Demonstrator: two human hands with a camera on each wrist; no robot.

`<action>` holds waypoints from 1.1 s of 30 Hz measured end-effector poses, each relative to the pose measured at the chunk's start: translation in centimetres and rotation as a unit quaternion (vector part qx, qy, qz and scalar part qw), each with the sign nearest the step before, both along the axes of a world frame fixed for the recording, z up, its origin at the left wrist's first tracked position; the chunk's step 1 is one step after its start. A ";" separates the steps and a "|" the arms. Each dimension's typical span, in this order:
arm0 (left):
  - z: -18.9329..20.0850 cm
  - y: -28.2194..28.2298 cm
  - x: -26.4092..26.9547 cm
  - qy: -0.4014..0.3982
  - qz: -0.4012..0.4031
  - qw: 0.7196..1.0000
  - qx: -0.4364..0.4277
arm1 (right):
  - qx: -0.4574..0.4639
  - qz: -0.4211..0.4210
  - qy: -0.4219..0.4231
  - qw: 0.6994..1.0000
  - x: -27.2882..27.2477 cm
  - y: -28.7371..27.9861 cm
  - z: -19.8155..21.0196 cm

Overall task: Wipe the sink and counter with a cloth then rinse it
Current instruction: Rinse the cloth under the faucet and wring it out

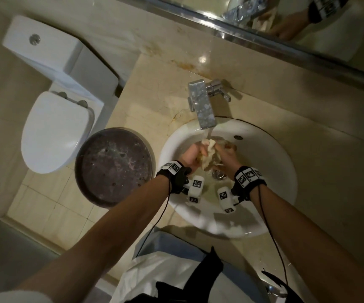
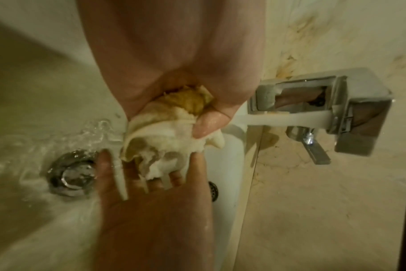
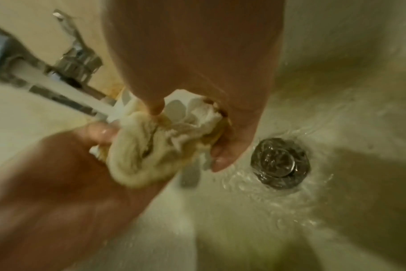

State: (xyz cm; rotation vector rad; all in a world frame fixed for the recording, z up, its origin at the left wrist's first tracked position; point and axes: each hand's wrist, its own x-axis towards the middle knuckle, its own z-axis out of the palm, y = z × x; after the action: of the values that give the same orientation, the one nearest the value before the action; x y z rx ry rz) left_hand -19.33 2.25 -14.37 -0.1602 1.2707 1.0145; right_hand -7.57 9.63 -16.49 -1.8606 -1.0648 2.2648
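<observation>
Head view: both hands' fingers [image 1: 200, 149] grip cloth [image 1: 209, 147].

Toilet [image 1: 54, 132]: white, lid closed, left of the vanity.
Cistern [image 1: 43, 47]: white, round flush button on top.
Round basin [image 1: 113, 167]: dark, stained inside, standing between toilet and vanity.
Mirror [image 1: 286, 16]: metal-framed, above the backsplash.
Floor [image 1: 43, 206]: beige tiles.

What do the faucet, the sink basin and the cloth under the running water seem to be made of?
Faucet: polished chromed metal, by its mirror-like reflections, dulled by pale water spots.
Sink basin: glossy white glazed ceramic, probably; smooth with bright highlights.
Cloth: soft off-white woven or terry fabric, wet, crumpled and yellow-stained, gripped by the left hand and the right hand.
</observation>
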 end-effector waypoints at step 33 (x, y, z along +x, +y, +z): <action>-2.8 0.3 2.4 0.146 -0.005 0.989 -0.018 | 0.265 0.230 -0.121 0.928 -2.4 1.8 0.5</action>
State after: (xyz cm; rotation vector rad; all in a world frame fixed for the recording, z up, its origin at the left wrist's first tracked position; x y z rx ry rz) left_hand -16.98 2.55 -17.20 -0.0338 1.5543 1.0330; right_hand -9.99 11.47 -15.97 -1.8060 -2.0905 1.6563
